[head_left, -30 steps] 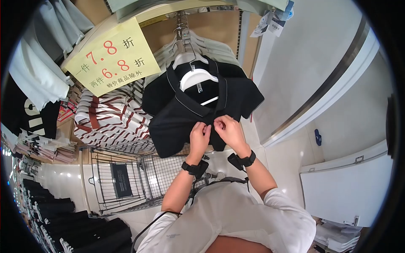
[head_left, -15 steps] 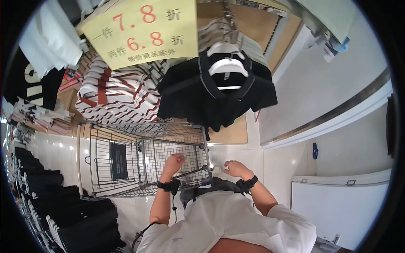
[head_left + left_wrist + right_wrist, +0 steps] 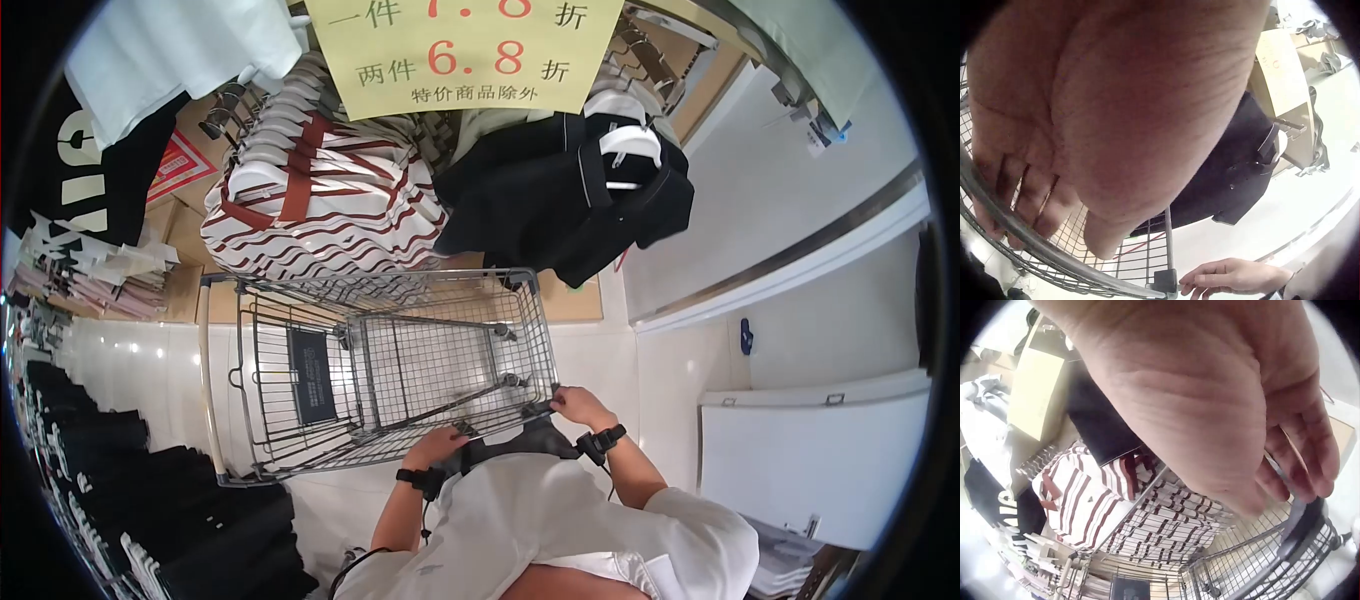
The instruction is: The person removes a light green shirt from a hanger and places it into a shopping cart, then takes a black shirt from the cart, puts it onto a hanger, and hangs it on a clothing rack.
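A wire shopping cart (image 3: 430, 365) stands across the front of the person. The left hand (image 3: 437, 445) is at the cart's near rim; in the left wrist view this hand (image 3: 1116, 119) has its fingers extended and slightly spread beside the metal rim (image 3: 1054, 253). At the cart's near right corner is the right hand (image 3: 583, 407). Seen from the right wrist, that hand (image 3: 1210, 406) has loosely bent fingers touching the dark corner piece (image 3: 1302, 525), not wrapped round it. Black collared shirts (image 3: 545, 190) hang on white hangers beyond the cart.
Striped shirts (image 3: 330, 215) hang left of the black ones, below a yellow sign (image 3: 465, 70). Folded or hung black garments (image 3: 180, 510) line the lower left. A white cabinet (image 3: 800, 460) stands at the right, near a pale wall.
Both hands have let go of the black shirt's front and come down to the cart's near rim. The head view has turned left, so the racks appear farther right.
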The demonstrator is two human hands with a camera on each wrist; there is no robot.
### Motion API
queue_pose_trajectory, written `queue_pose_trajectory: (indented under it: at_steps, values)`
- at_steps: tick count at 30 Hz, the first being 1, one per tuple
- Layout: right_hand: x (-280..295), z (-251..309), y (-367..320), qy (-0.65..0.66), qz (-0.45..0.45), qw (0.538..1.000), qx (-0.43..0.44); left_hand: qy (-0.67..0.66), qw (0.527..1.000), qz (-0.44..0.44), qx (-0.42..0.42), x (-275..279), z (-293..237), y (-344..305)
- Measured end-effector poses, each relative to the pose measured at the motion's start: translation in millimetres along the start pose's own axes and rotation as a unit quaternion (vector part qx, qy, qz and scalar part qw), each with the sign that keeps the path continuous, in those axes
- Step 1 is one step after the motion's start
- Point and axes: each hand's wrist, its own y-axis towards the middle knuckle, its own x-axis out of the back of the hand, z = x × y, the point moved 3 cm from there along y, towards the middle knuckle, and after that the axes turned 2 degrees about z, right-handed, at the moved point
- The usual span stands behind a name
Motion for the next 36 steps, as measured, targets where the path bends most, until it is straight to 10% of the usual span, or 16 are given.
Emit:
queue_pose_trajectory:
  at_steps: [8,19,29,34,36]
  values:
    - [-45.7,-11.7,-30.5,0.034,-0.030,0.991,-0.128,-0.020,0.997,-0.079,-0.019,20.8,55.4,-11.2]
    - [-149.7,-54.2,-59.8,0.074,0.273,0.956,-0.078,0.053,0.950,-0.282,0.120,10.4,65.7,-49.1]
    - [-141.1,-51.6,-119.5,0.070,0.290,0.940,-0.164,0.104,0.947,-0.248,0.174,5.5,60.8,-41.5]
    - [-154.0,-62.9,-111.9,0.270,0.320,0.901,-0.113,0.129,0.945,-0.213,0.212,2.1,66.9,-33.5]
    - [-168.4,-55.3,-96.8,0.421,0.191,0.885,0.050,0.124,0.948,-0.204,0.212,1.5,70.6,-36.6]
